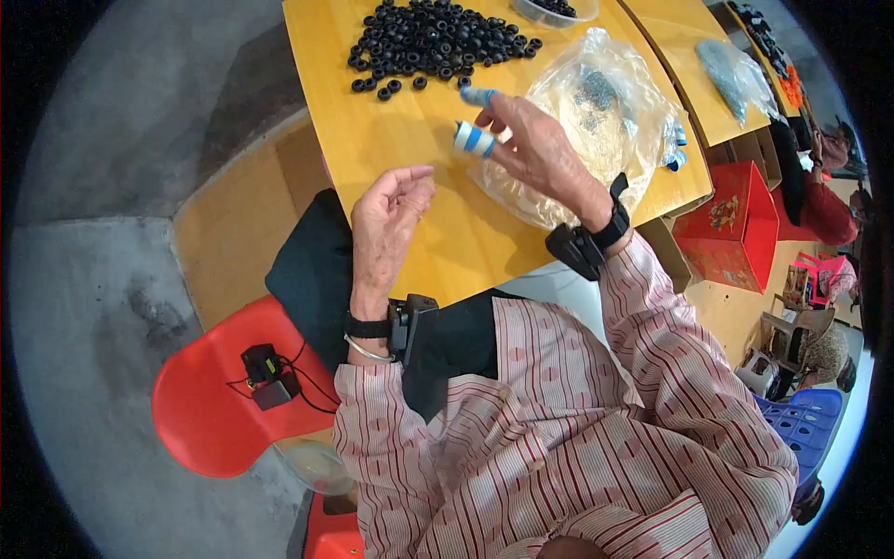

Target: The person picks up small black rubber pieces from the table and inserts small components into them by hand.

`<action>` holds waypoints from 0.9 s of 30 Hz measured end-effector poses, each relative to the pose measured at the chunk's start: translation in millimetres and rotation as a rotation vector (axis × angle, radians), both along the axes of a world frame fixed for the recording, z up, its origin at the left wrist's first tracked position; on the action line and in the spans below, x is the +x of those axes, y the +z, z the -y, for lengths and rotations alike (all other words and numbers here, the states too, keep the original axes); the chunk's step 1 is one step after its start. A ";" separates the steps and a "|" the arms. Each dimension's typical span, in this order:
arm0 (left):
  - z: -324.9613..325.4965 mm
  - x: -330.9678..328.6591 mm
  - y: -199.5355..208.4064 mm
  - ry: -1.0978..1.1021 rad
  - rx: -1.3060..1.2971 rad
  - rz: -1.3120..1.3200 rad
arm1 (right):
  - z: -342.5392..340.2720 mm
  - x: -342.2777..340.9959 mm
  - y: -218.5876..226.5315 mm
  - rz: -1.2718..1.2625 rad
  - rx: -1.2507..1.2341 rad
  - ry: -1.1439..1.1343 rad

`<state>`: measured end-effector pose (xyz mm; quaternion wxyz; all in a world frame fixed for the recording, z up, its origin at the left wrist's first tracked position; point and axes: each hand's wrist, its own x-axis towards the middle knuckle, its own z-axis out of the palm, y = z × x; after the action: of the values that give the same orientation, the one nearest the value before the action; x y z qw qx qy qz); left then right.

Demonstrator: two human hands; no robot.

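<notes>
Left hand (pixel 391 224) low over the bench (pixel 372 140), fingers part-curled toward the thumb; cannot tell if something small is pinched. Right hand (pixel 540 149) has thumb and finger parted, loosely open, blue-and-white wraps (pixel 475 139) on two digits. Black rings (pixel 428 42) heaped at the far side of the bench, beyond both hands; a few strays lie on the near side of the heap, close to the right fingertips.

Around: clear plastic bag (pixel 615 140) spread beside and partly behind the right hand, covering much of the bench's right side; contact unclear. Clear tub (pixel 535 18) with dark pieces just right of the heap. Red chair (pixel 209 401) to the left, carrying a black device (pixel 259 361) and cables. Second bench (pixel 666 42) to the right bears a bluish bag (pixel 726 74). Red box (pixel 731 233) below it, other people farther right.

Writing: red box has yellowish printed decoration, too small to make out.
</notes>
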<state>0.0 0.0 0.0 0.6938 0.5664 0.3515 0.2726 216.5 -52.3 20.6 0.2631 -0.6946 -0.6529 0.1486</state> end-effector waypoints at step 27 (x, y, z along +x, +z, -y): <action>-4.8 -1.9 2.1 0.030 -0.127 0.162 | 2.9 -40.2 15.1 0.052 0.151 0.224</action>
<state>-1.9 4.8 2.1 0.7505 0.4918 0.3190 0.3050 176.2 -55.2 35.7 0.2792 -0.5991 -0.7424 0.1095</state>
